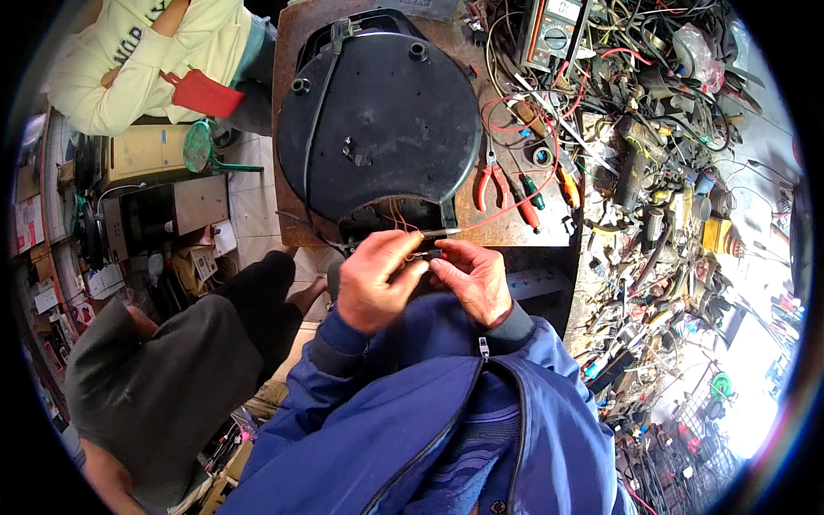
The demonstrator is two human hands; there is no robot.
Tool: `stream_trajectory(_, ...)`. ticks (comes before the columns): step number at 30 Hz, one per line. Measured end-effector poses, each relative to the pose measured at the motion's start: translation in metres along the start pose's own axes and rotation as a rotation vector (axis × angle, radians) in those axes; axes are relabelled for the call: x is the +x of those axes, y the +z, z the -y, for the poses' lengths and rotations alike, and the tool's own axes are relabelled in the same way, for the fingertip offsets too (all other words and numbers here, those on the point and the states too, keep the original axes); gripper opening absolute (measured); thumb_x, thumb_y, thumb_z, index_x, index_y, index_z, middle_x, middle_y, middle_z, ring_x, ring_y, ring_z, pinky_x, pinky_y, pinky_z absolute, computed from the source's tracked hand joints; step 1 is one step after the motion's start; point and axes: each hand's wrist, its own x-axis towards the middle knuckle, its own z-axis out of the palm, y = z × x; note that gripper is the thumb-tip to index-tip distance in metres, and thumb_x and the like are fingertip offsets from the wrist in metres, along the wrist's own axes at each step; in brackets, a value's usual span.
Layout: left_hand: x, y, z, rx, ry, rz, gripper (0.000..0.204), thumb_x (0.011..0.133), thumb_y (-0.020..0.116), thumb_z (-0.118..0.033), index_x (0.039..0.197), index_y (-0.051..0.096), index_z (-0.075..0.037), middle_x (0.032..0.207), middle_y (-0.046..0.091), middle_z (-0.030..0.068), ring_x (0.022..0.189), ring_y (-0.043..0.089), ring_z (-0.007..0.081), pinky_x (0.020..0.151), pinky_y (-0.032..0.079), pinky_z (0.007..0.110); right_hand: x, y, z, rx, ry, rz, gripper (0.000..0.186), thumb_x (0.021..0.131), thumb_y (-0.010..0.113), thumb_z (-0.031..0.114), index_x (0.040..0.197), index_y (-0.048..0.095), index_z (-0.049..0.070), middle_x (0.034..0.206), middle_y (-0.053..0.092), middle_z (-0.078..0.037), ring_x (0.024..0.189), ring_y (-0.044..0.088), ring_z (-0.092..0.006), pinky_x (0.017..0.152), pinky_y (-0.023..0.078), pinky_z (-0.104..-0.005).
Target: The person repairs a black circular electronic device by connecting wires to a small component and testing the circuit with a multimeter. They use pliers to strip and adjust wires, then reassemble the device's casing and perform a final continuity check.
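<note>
My left hand (378, 279) and my right hand (476, 279) meet at the near edge of the wooden table. Both are closed in a pinch around a small dark part (423, 255), mostly hidden by the fingers. Just above it, between the fingertips, lies a slim metal-tipped test lead (442, 233) with a red wire running off to the right. Which fingers hold the lead, I cannot tell. Thin brown wires (396, 210) come out of the notch in a round black appliance (382, 120) lying right beyond my hands.
Red-handled pliers (492, 182), several screwdrivers (525, 206) and a multimeter (554, 34) lie right of the appliance. Heaped cables and parts (652, 215) fill the right side. One person in a light sweatshirt (172, 60) is at far left, another in dark clothes (163, 369) nearer.
</note>
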Motion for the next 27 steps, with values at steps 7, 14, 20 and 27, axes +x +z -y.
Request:
stream_trajectory(7, 0.024, -0.019, 0.033, 0.039, 0.024, 0.101, 0.018, 0.089, 0.066, 0.006, 0.104, 0.073, 0.000, 0.102, 0.070, 0.0160, 0.087, 0.071, 0.0271, 0.073, 0.056, 0.032, 0.005, -0.011, 0.008, -0.036, 0.063, -0.003, 0.040, 0.092, 0.072, 0.004, 0.129, 0.062, -0.006, 0.097, 0.071, -0.008, 0.081, 0.069, -0.0137, 0.072, 0.058, -0.0278)
stream_trajectory(14, 0.055, -0.009, 0.032, 0.231, 0.027, 0.457, 0.027, 0.078, 0.075, -0.011, 0.104, 0.072, -0.005, 0.103, 0.068, 0.0123, 0.098, 0.064, 0.0335, 0.085, 0.054, 0.043, 0.008, -0.015, -0.003, 0.058, -0.018, 0.068, 0.047, 0.087, 0.076, -0.001, 0.130, 0.058, -0.009, 0.103, 0.071, -0.010, 0.084, 0.069, -0.0134, 0.075, 0.058, -0.0269)
stream_trajectory(20, 0.059, 0.000, 0.029, 0.397, -0.002, 0.612, 0.022, 0.075, 0.073, -0.013, 0.096, 0.073, -0.008, 0.100, 0.067, 0.0110, 0.094, 0.064, 0.0325, 0.081, 0.054, 0.043, 0.011, -0.016, -0.007, 0.057, 0.035, 0.055, 0.047, 0.087, 0.076, -0.001, 0.130, 0.058, -0.010, 0.102, 0.071, -0.011, 0.084, 0.070, -0.0142, 0.075, 0.059, -0.0273)
stream_trajectory(27, 0.054, -0.007, 0.047, 0.031, -0.062, 0.529, 0.021, 0.083, 0.064, -0.001, 0.103, 0.069, -0.004, 0.104, 0.069, 0.0146, 0.087, 0.068, 0.0340, 0.077, 0.055, 0.041, 0.013, -0.016, -0.001, 0.135, 0.061, 0.052, 0.046, 0.089, 0.075, 0.001, 0.130, 0.057, -0.009, 0.101, 0.071, -0.011, 0.084, 0.070, -0.0135, 0.075, 0.058, -0.0269)
